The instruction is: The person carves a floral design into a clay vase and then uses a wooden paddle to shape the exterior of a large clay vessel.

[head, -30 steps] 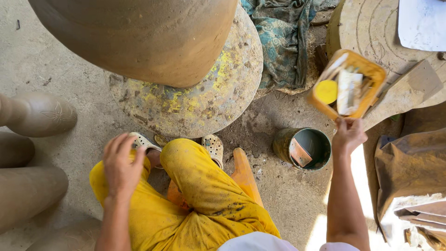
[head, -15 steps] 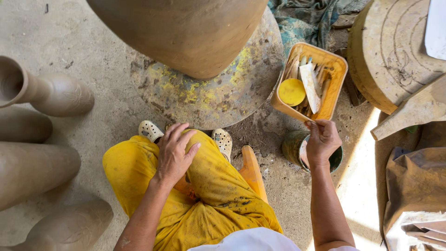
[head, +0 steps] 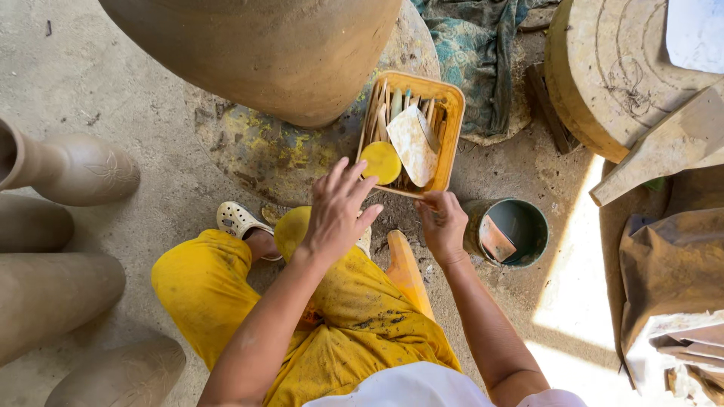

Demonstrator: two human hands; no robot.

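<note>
An orange plastic basket (head: 452, 105) holds wooden sticks, a yellow round lid (head: 380, 162) and a flat pale scraper (head: 412, 143). My right hand (head: 443, 224) grips the basket's near edge and holds it over the round turntable (head: 249, 158). My left hand (head: 339, 211) hovers with fingers spread just below the yellow lid, holding nothing. A very large brown clay pot (head: 264, 45) stands on the turntable right behind the basket. My knees in yellow trousers (head: 332, 316) are below both hands.
A small metal can (head: 511, 232) with a scraper inside stands on the ground right of my right hand. Several unfired clay vases (head: 68, 169) lie at the left. A round stone slab (head: 618, 68), a wooden plank and crumpled cloth sit at the right.
My right hand has carried the basket from the right to in front of me by the turntable. My left hand has lifted off my knee and reached toward the basket.
</note>
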